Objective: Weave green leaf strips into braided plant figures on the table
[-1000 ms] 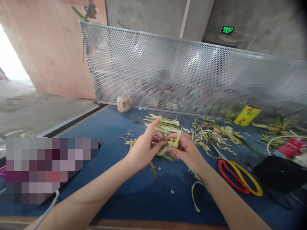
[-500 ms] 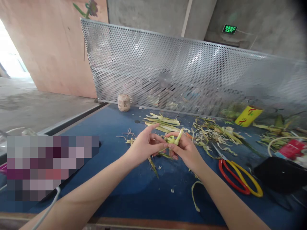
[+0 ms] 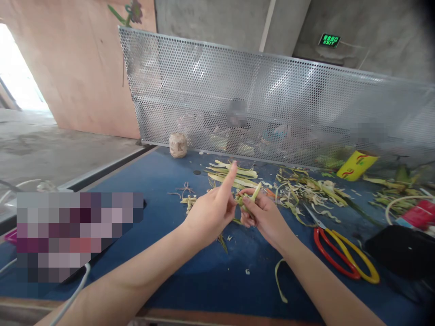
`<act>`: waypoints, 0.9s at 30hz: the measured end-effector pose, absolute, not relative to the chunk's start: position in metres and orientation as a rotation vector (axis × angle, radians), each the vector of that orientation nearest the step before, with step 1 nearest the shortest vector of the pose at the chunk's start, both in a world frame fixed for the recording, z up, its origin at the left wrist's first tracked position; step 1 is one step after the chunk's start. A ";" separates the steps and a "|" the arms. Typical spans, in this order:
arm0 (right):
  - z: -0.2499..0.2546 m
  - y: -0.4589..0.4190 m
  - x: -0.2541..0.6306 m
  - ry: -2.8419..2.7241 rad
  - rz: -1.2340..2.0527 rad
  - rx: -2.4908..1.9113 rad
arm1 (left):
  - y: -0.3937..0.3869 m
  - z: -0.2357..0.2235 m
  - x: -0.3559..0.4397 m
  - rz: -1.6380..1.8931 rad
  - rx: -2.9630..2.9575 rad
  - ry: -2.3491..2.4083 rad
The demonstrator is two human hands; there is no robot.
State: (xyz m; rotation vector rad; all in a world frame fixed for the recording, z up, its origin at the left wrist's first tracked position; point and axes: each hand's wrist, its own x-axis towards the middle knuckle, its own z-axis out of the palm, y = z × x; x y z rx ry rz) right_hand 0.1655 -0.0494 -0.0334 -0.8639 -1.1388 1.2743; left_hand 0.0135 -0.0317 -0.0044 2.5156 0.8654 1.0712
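A small folded bundle of green leaf strip (image 3: 242, 199), with a pale end sticking up, is pinched in my right hand (image 3: 263, 213). My left hand (image 3: 212, 213) is right beside it, one digit stretched upward and the other fingers curled. What those fingers hold, if anything, is hidden behind the hand. Long pale-green strips (image 3: 249, 181) lie flat just beyond my hands. Short yellowish pieces (image 3: 190, 201) are scattered left of my left hand, and a loose curled strip (image 3: 279, 283) lies below my right wrist.
Scissors with red and yellow handles (image 3: 340, 253) lie to the right, near a black object (image 3: 396, 249). Shredded strips (image 3: 309, 188) and a yellow wrapped roll (image 3: 356, 165) are farther back. A perforated metal screen (image 3: 217, 90) closes the blue table's (image 3: 136, 181) far edge. A wrapped lump (image 3: 177, 146) stands there.
My left hand has turned, its one digit now pointing up instead of reaching over the bundle. My right hand keeps its pinch on the bundle. The view has shifted slightly.
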 end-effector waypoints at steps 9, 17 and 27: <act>-0.029 -0.054 0.167 -0.945 1.317 -0.859 | -0.029 0.000 0.011 1.456 3.443 0.002; -0.027 -0.052 0.169 -0.990 1.210 -0.808 | -0.031 0.002 0.008 1.371 3.361 0.039; -0.028 -0.054 0.174 -1.352 1.098 -0.852 | -0.027 0.003 0.012 1.110 1.823 0.734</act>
